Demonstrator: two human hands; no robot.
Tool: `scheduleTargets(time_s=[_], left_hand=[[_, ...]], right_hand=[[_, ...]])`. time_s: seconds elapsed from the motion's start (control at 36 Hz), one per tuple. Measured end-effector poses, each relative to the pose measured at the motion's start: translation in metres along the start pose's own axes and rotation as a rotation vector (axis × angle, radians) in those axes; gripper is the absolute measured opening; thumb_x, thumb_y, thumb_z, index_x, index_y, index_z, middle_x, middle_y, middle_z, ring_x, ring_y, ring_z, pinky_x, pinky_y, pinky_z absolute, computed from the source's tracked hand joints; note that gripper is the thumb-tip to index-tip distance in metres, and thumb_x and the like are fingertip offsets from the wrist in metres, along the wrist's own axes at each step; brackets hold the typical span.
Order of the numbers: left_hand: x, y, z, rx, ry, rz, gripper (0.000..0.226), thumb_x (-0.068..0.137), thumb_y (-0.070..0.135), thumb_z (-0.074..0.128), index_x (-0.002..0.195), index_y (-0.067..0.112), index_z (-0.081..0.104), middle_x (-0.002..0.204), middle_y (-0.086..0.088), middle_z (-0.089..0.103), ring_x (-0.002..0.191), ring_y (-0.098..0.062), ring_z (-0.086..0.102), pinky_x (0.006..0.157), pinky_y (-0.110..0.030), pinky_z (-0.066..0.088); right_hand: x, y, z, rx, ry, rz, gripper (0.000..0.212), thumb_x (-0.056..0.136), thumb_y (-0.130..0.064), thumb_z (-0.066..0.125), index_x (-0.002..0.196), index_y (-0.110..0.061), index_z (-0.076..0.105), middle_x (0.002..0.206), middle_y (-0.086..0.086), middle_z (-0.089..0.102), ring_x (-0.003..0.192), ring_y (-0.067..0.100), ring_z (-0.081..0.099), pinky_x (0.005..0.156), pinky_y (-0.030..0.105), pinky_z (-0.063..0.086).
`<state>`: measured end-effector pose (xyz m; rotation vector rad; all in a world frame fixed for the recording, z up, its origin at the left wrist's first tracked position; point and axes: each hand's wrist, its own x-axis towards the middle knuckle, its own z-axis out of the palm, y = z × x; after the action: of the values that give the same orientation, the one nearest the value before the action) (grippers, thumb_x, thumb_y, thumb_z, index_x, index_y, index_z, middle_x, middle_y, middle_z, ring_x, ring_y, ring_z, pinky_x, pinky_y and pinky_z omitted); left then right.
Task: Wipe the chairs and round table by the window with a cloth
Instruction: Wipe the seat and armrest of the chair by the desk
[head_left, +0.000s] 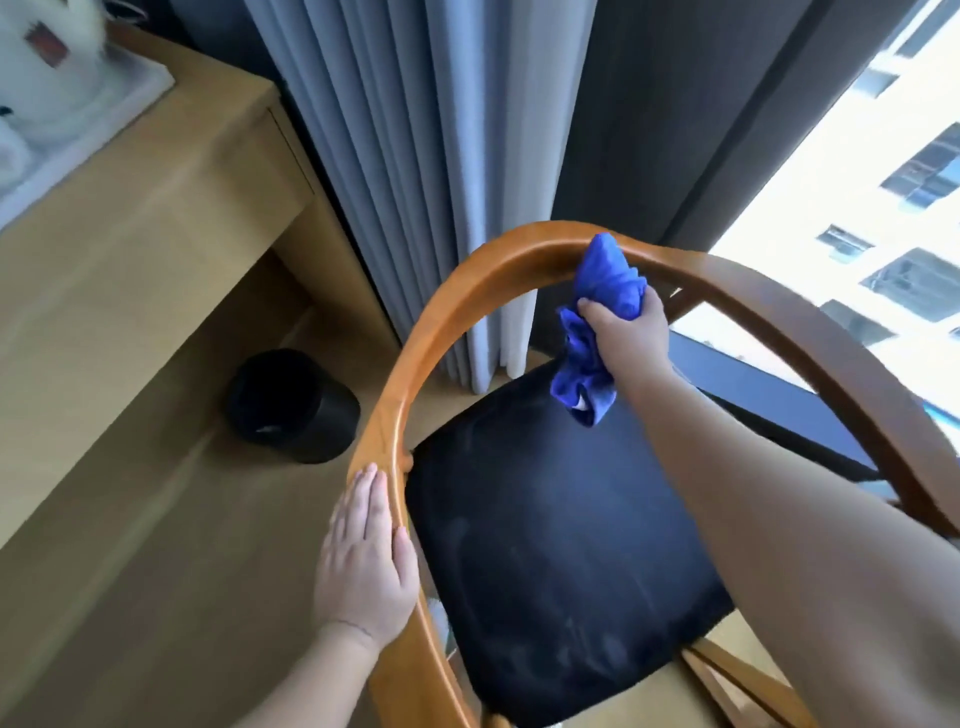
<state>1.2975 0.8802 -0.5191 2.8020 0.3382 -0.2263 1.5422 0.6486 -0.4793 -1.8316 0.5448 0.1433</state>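
A wooden chair with a curved orange-brown rail (447, 312) and a black seat (561, 530) fills the middle of the view. My right hand (628, 332) grips a bunched blue cloth (608, 280) and presses its top end against the far part of the rail; the cloth's tail hangs over the seat. My left hand (363, 556) lies flat on the near left part of the rail, fingers straight along the wood. No round table is in view.
A black waste bin (293, 405) stands on the wooden floor left of the chair. A light wooden desk (171, 208) with a white tray is at the upper left. Grey curtains (415, 130) hang behind the chair, and a bright window (857, 197) is at the right.
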Motion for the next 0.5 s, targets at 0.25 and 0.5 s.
scheduleTargets(time_s=[0.25,0.5], left_hand=[[0.002,-0.003,0.009,0.025,0.052,0.025,0.054,0.095,0.029,0.022,0.142,0.009,0.04,0.151,-0.005,0.033,0.141,-0.014,0.02,0.114,-0.04,0.021],[0.004,-0.003,0.007,-0.052,0.045,0.04,0.054,0.093,0.026,0.025,0.14,0.005,0.042,0.15,-0.006,0.035,0.14,-0.013,0.023,0.117,-0.025,0.007]], right_hand=[[0.03,-0.013,0.05,0.059,-0.012,0.057,0.096,0.067,-0.051,0.064,0.15,-0.026,0.022,0.126,0.002,0.054,0.107,0.023,0.061,0.099,0.038,0.047],[-0.048,0.02,0.123,-0.049,-0.327,-0.085,0.092,0.075,-0.022,0.059,0.153,-0.034,0.011,0.145,0.003,0.042,0.117,0.025,0.056,0.098,0.033,0.046]])
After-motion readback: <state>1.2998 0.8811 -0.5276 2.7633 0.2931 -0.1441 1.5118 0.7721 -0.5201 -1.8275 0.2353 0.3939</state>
